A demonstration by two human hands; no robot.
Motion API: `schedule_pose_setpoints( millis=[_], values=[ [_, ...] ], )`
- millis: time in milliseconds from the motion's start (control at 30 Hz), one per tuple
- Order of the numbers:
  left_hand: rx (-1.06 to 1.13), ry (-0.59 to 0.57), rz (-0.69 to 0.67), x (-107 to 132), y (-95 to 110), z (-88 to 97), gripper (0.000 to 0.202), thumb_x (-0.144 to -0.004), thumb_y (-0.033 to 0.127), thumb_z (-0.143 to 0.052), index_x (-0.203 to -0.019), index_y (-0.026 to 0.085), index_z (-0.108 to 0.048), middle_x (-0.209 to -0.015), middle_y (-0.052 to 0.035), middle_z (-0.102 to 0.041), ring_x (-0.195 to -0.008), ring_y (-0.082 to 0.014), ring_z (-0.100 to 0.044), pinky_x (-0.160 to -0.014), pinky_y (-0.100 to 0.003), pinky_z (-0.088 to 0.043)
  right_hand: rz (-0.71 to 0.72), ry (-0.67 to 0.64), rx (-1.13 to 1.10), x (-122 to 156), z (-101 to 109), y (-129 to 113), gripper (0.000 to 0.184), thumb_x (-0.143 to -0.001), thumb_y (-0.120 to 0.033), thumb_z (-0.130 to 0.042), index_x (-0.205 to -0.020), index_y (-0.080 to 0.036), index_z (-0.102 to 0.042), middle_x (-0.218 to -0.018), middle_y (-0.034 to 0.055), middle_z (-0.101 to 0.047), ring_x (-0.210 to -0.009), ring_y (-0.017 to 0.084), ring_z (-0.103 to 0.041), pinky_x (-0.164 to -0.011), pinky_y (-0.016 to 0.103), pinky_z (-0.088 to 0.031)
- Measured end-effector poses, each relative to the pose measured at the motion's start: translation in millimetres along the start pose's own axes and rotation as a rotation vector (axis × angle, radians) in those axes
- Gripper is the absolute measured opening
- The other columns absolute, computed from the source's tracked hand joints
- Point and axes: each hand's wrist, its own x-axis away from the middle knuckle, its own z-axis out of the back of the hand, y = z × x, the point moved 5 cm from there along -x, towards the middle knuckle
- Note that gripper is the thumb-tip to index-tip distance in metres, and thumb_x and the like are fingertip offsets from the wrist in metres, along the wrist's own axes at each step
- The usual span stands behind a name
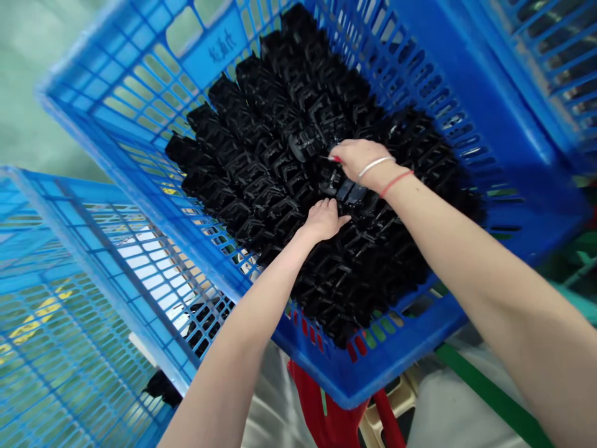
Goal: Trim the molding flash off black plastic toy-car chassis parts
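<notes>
While both our arms reach over the near edge of the blue crate (396,348), the black parts (252,162) stand packed inside it in close rows, spreading from its far wall almost to its near corner. Our left hand (325,218) rests low over them near the crate's middle, fingers extended and thumb out to the side, gripping nothing that we can see. Our right hand (364,160), with a white band (375,163) and a red cord (395,182) at its wrist, is just beyond it, the fingers curled down among the parts; we cannot tell whether they grip one. Dark writing (221,50) marks the crate's far wall. Left of the crate we see a lighter blue basket (100,280), slatted too, and to its right another blue crate (550,102), partly cut off. Pale green floor (28,62) shows beyond the crate's far left corner, and a yellow marking (41,317) shows through the basket on that side. Below the crate's near corner we make out a red object (326,410), a cream-coloured piece (396,404) and a green strip (494,392) slanting away to the right.
</notes>
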Motion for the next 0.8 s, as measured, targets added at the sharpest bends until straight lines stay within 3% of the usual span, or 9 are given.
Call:
schedule_pose_setpoints(
  millis=[100, 167, 267, 333, 433, 533, 633, 733, 800],
  values=[
    [0.035, 0.002, -0.001, 2.4, -1.7, 4.5, 0.058, -0.092, 0.045, -0.042, -0.131, 0.003, -0.040, -0.141, -0.0237, -0.043, -0.134, -0.0304, -0.038, -0.109, -0.038, -0.031, 0.107, -0.122, 0.014, -26.9, -15.5, -22.3, 0.040, -0.086, -0.008, -0.043, -0.120, -0.020, -0.060, -0.122, 0.0107, -0.060, -0.102, 0.025, -0.061, -0.075, 0.032, -0.047],
    [0.064, 0.020, 0.007, 4.6, -3.8, 7.6, 0.055, -0.092, 0.044, -0.043, -0.128, 0.003, -0.041, -0.135, -0.0234, -0.049, -0.128, -0.0285, -0.046, -0.105, -0.035, -0.037, 0.104, -0.184, 0.058, -35.6, -26.0, -27.3, 0.042, -0.085, -0.006, -0.042, -0.120, -0.019, -0.061, -0.123, 0.0120, -0.059, -0.100, 0.026, -0.062, -0.073, 0.033, -0.048],
    [0.200, 0.137, 0.084, 5.8, -11.5, 15.8, 0.059, -0.090, 0.043, -0.049, -0.130, 0.002, -0.035, -0.132, -0.0250, -0.048, -0.119, -0.0275, -0.055, -0.096, -0.033, -0.044, 0.054, -0.173, 0.133, -37.2, -30.9, -20.2, 0.037, -0.086, -0.009, -0.043, -0.114, -0.018, -0.064, -0.125, 0.0143, -0.057, -0.093, 0.028, -0.064, -0.068, 0.035, -0.048],
    [0.323, 0.215, 0.137, 3.8, -17.3, 21.5, 0.071, -0.087, 0.041, -0.054, -0.138, 0.002, -0.023, -0.140, -0.0268, -0.039, -0.122, -0.0284, -0.052, -0.098, -0.034, -0.043, 0.060, -0.144, 0.149, -32.2, -30.2, -11.3, 0.033, -0.085, -0.012, -0.047, -0.111, -0.018, -0.066, -0.128, 0.0139, -0.054, -0.089, 0.027, -0.065, -0.066, 0.035, -0.047],
    [0.386, 0.205, 0.100, -5.2, -18.2, 25.6, 0.080, -0.085, 0.036, -0.058, -0.145, 0.008, -0.013, -0.149, -0.0221, -0.029, -0.131, -0.0285, -0.043, -0.104, -0.036, -0.039, 0.100, -0.082, 0.082, -17.9, -30.8, 4.7, 0.030, -0.084, -0.017, -0.051, -0.110, -0.019, -0.065, -0.126, 0.0102, -0.058, -0.089, 0.025, -0.064, -0.067, 0.033, -0.047],
    [0.353, 0.176, -0.003, -14.4, -13.8, 26.2, 0.064, -0.087, 0.034, -0.054, -0.143, 0.015, -0.028, -0.147, -0.0139, -0.039, -0.131, -0.0275, -0.045, -0.105, -0.039, -0.039, 0.088, -0.063, -0.020, 0.0, -37.0, 22.2, 0.030, -0.083, -0.019, -0.052, -0.109, -0.022, -0.065, -0.111, 0.0048, -0.066, -0.093, 0.023, -0.063, -0.073, 0.031, -0.047],
    [0.353, 0.224, -0.034, -16.7, -12.4, 24.2, 0.047, -0.090, 0.034, -0.049, -0.134, 0.016, -0.043, -0.136, -0.0116, -0.053, -0.123, -0.0263, -0.052, -0.101, -0.038, -0.043, 0.044, -0.105, -0.135, 12.2, -40.7, 32.9, 0.038, -0.080, -0.016, -0.052, -0.114, -0.027, -0.065, -0.108, 0.0004, -0.069, -0.095, 0.020, -0.063, -0.079, 0.029, -0.047],
    [0.345, 0.250, -0.049, -13.0, -11.2, 18.5, 0.045, -0.091, 0.030, -0.048, -0.133, 0.013, -0.044, -0.135, -0.0120, -0.055, -0.122, -0.0242, -0.054, -0.101, -0.035, -0.043, 0.030, -0.204, -0.165, 9.1, -35.0, 31.8, 0.040, -0.077, -0.016, -0.053, -0.112, -0.030, -0.067, -0.100, -0.0017, -0.072, -0.090, 0.020, -0.065, -0.077, 0.029, -0.048],
    [0.330, 0.257, -0.053, -9.4, -10.4, 14.8, 0.048, -0.093, 0.029, -0.045, -0.138, 0.012, -0.039, -0.140, -0.0123, -0.050, -0.125, -0.0231, -0.052, -0.102, -0.033, -0.043, 0.023, -0.187, -0.161, -4.9, -23.4, 27.6, 0.035, -0.078, -0.019, -0.053, -0.107, -0.029, -0.070, -0.095, -0.0009, -0.073, -0.087, 0.021, -0.066, -0.077, 0.030, -0.048]
  ],
)
